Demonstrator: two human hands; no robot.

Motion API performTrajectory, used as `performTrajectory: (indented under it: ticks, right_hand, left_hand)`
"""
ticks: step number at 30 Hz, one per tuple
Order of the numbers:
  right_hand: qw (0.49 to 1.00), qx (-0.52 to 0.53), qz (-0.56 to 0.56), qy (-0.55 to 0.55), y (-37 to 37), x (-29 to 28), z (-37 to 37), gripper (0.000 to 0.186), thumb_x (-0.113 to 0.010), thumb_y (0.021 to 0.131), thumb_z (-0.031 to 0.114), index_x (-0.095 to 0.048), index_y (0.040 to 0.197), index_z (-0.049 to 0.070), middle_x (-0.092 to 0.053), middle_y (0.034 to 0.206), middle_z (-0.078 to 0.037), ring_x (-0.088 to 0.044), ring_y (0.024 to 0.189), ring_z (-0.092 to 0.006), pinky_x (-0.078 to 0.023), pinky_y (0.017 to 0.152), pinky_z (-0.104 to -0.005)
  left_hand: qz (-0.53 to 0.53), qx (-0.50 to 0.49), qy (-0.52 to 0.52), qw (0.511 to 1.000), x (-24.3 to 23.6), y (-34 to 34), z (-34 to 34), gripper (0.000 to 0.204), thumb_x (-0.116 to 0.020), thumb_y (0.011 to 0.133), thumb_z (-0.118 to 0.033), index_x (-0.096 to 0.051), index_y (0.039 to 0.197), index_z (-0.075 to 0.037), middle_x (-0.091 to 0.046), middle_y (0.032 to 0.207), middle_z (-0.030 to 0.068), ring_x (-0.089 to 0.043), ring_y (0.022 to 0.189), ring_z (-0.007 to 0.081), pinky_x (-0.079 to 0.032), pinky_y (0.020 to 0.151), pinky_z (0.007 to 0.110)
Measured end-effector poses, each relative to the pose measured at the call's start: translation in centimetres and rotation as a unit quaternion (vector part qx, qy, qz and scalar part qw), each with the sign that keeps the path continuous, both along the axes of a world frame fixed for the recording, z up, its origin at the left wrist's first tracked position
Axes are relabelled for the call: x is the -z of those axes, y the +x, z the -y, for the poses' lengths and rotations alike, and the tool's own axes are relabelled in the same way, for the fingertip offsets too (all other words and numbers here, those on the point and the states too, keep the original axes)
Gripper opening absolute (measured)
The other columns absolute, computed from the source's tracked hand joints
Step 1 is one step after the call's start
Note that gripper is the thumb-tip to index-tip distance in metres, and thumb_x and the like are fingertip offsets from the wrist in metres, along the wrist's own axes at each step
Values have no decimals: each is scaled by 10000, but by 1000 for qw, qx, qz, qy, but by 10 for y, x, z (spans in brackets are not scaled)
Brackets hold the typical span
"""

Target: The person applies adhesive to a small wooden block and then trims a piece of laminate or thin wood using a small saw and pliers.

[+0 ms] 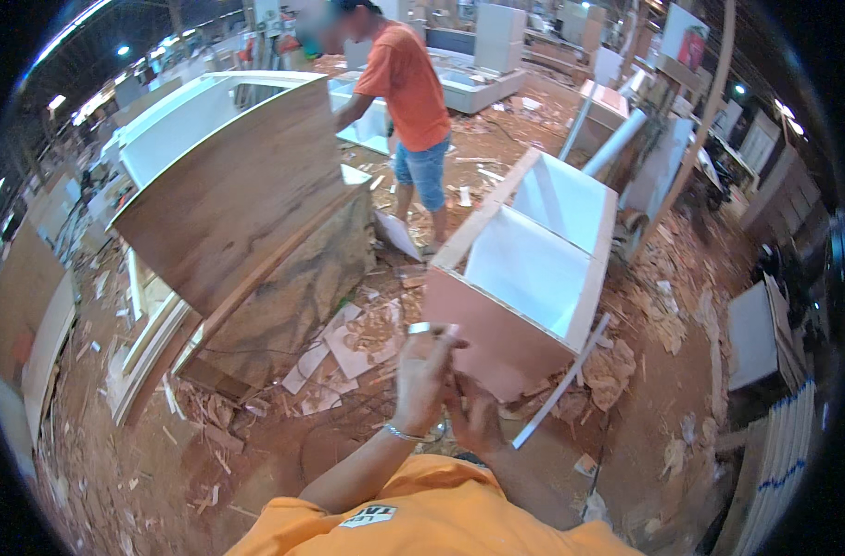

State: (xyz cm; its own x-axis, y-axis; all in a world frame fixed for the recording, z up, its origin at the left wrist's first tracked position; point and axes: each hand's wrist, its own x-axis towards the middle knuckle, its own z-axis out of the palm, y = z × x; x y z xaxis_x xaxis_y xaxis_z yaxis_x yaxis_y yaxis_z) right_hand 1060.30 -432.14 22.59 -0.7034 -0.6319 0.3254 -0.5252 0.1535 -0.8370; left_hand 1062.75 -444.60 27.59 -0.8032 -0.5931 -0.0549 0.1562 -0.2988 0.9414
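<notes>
Toward ten o'clock from the hands, a broad, brown-grained wooden panel (246, 185) is set at a slant. At one o'clock, an open box (533, 269) of pinkish-brown board is lined in smooth white and split into two compartments. At three, a long, thin white strip (561, 385) is seen beside it. By the left hand (419, 380), with fingers curled and clamped, a small, pale, flat piece (432, 328) is held before the box's near end. Below it, at five, the right hand (479, 417) is blurred; whether its fingers are closed cannot be told.
</notes>
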Motion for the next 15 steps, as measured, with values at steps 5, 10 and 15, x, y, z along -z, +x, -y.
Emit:
performTrajectory:
  ticks: [5,10,15]
  right_hand:
    - [992,36,120,-26,9,8,10,496,-426,1090,419,-617,1310,17,-706,1144,-154,-675,1066,-267,-501,912,-419]
    - [957,109,237,-125,37,-19,18,522,-443,1094,420,-606,1334,-14,-680,1236,-91,-609,1161,-203,-453,1008,-363]
    - [944,196,217,-150,34,-15,-9,479,-461,1072,344,-571,1373,-10,-620,1331,-101,-553,1251,-185,-449,1038,-353]
  left_hand:
    - [11,136,57,989,-29,4,21,294,-698,991,-276,-701,1075,6,-689,758,20,-540,575,33,-432,522,210]
    - [-34,82,-8,996,-14,7,2,299,-684,1013,-269,-705,1172,-16,-694,759,10,-587,655,29,-456,563,205]
    - [-71,139,53,986,-23,1,-36,260,-669,1024,-213,-701,1218,-43,-725,864,26,-678,788,51,-537,683,206]
